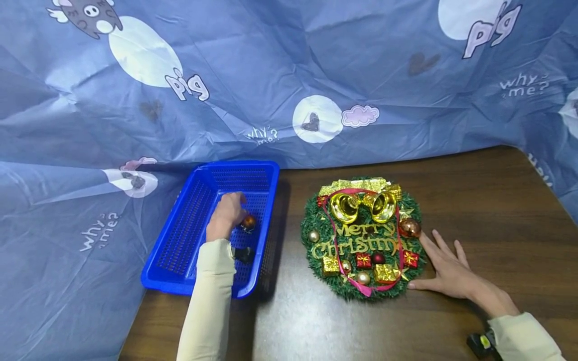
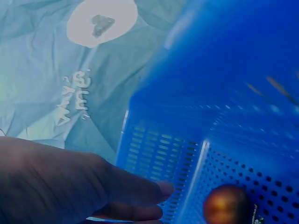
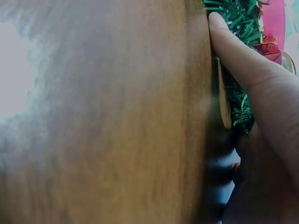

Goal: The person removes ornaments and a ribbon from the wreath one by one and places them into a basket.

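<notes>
The left hand (image 1: 226, 213) has fingers loosely extended, close beside a shiny brown-orange ball (image 1: 248, 223) inside the blue perforated plastic basket (image 1: 185, 230). The right hand (image 1: 451, 273) is spread, touching the edge of a round green tinsel wreath (image 1: 321, 223) on the brown wooden table (image 1: 474, 200). I would advise pinching the ball softly, without squeezing. Being round, it has no long axis; its cap's direction I cannot tell. The wreath's golden letters (image 1: 356, 245) read upright for the person.
</notes>
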`<act>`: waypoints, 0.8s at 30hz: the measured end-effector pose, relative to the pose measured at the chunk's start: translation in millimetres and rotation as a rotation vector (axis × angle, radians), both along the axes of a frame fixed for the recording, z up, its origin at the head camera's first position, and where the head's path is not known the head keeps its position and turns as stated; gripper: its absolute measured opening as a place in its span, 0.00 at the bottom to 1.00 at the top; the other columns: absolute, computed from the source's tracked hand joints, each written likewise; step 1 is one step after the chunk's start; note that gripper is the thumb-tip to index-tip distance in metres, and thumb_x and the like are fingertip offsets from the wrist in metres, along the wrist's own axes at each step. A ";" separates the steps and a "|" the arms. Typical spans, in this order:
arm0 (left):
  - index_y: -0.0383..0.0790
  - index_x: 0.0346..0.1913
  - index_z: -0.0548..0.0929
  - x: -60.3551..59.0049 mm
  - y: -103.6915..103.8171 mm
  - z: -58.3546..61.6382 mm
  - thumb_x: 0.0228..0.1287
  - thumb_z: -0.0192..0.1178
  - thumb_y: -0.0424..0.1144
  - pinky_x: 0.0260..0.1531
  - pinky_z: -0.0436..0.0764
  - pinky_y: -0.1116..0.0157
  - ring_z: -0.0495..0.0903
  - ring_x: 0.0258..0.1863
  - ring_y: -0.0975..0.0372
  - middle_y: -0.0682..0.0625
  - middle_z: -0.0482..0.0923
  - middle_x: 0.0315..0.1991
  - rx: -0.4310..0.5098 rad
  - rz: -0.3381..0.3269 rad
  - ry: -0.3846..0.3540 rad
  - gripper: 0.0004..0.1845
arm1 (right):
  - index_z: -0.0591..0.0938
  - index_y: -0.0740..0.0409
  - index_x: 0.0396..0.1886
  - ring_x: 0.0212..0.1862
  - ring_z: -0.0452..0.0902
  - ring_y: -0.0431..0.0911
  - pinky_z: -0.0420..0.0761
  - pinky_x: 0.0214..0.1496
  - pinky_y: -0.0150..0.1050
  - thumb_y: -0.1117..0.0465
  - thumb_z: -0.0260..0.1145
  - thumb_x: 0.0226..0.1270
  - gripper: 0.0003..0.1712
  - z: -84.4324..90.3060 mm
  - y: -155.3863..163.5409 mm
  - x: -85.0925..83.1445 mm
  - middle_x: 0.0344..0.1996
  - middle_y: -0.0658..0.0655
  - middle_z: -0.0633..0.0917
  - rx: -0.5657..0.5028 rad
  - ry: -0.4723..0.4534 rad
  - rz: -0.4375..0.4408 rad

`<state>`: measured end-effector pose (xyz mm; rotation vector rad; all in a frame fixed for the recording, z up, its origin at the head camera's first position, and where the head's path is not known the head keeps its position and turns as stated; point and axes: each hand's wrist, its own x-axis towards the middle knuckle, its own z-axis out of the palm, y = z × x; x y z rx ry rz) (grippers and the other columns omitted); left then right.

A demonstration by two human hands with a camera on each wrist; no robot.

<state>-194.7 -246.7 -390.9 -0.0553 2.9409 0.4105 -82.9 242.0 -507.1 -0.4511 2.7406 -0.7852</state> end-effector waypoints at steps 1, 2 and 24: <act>0.32 0.50 0.79 0.0 0.1 0.6 0.54 0.60 0.32 0.53 0.76 0.48 0.78 0.51 0.43 0.32 0.78 0.51 0.005 -0.008 0.011 0.18 | 0.32 0.48 0.76 0.75 0.26 0.62 0.17 0.66 0.67 0.29 0.68 0.46 0.73 0.3 0.0 0.0 0.76 0.65 0.43 0.000 0.000 0.000; 0.31 0.50 0.79 -0.1 0.5 1.5 0.55 0.60 0.32 0.53 0.76 0.49 0.78 0.51 0.43 0.31 0.78 0.51 0.007 -0.012 0.015 0.18 | 0.32 0.48 0.76 0.75 0.26 0.62 0.17 0.66 0.67 0.29 0.68 0.46 0.73 0.6 -0.1 0.1 0.76 0.65 0.43 -0.001 0.000 0.000; 0.32 0.48 0.79 17.5 27.2 41.5 0.57 0.65 0.33 0.50 0.77 0.52 0.79 0.46 0.47 0.36 0.79 0.44 0.103 -0.121 0.230 0.16 | 0.33 0.52 0.76 0.75 0.24 0.61 0.15 0.66 0.65 0.29 0.68 0.47 0.72 0.8 -0.9 0.0 0.75 0.67 0.43 0.010 0.002 0.008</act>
